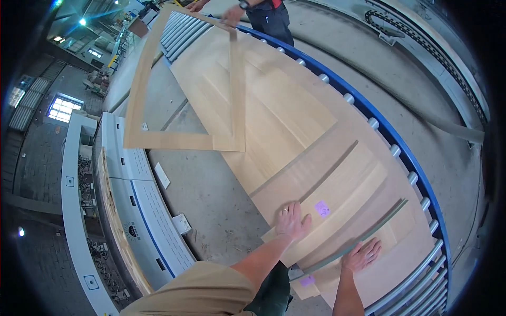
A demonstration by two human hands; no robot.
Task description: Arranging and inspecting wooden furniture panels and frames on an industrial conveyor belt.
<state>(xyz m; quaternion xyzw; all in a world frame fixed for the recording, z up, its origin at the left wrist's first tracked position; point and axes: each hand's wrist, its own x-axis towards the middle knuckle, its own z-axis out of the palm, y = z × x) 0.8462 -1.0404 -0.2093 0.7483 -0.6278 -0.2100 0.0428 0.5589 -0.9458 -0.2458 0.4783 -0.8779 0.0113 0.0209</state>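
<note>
My left hand [293, 221] lies flat, fingers apart, on a pale wood board [345, 195]. A pink paper note [322, 208] is stuck to that board, just right of my fingers. Nearer to me, my right hand [361, 256] rests open on another pale wood piece [398, 225]. Along this piece runs a narrow grey-green strip [377, 225], just beyond my right hand. A second pink note [307, 280] shows close to my body. These pieces lie on a large brownish sheet [421, 242]. Neither hand grips anything.
Farther along the sheet lies a wide pale panel [274, 126]. A co-worker's hand [232, 16] is at a tilted rectangular wood frame [184, 141]. Metal rollers [414, 178] and a blue rail [400, 142] edge the conveyor. A white machine [147, 216] stands left.
</note>
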